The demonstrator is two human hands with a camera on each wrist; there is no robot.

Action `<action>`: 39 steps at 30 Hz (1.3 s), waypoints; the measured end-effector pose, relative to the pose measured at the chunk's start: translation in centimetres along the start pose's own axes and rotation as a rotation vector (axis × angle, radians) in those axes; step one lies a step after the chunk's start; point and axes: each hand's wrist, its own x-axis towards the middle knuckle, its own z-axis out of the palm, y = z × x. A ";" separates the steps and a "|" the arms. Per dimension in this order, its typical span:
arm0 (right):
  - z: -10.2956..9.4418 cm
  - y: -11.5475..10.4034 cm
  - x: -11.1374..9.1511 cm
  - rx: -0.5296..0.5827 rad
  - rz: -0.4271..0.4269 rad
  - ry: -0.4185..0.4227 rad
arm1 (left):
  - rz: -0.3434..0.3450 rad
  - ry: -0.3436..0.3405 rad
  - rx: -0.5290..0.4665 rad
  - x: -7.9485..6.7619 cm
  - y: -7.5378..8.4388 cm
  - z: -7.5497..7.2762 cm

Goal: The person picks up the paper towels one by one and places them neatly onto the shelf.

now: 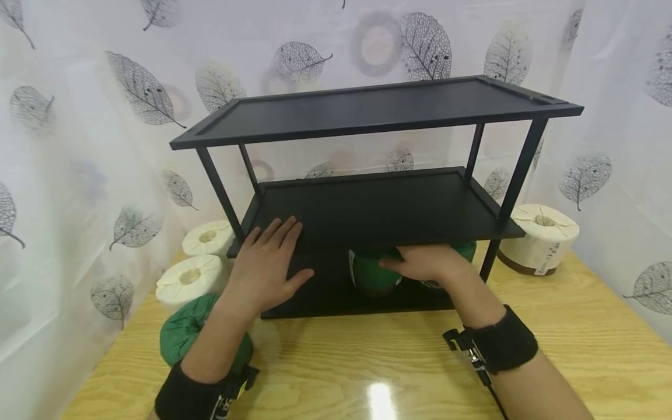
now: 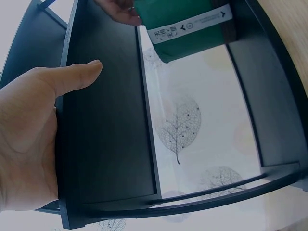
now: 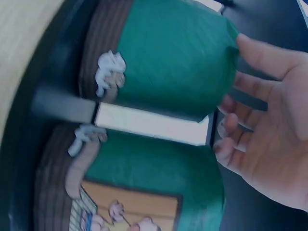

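My left hand (image 1: 265, 262) rests on the front left of the middle board of the black shelf rack (image 1: 367, 207), fingers straight and thumb held out. Below that board, my right hand (image 1: 427, 262) is at the top of a green wrapped paper roll (image 1: 374, 274). In the right wrist view its thumb touches the top edge of this roll (image 3: 168, 57), and the loosely bent fingers lie near the gap beside it. A second green paper roll (image 3: 144, 187) stands to its right. The middle board hides part of the right hand in the head view.
Two cream wrapped paper rolls (image 1: 191, 277) stand left of the rack, with another green roll (image 1: 184, 329) beneath my left forearm. A cream roll with a brown base (image 1: 543, 239) stands on the right. A leaf-patterned curtain (image 1: 341, 35) hangs behind the wooden table (image 1: 325, 361).
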 end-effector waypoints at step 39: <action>0.6 -0.3 0.3 0.020 0.056 -0.007 | -0.001 0.009 -0.007 -0.1 0.0 0.0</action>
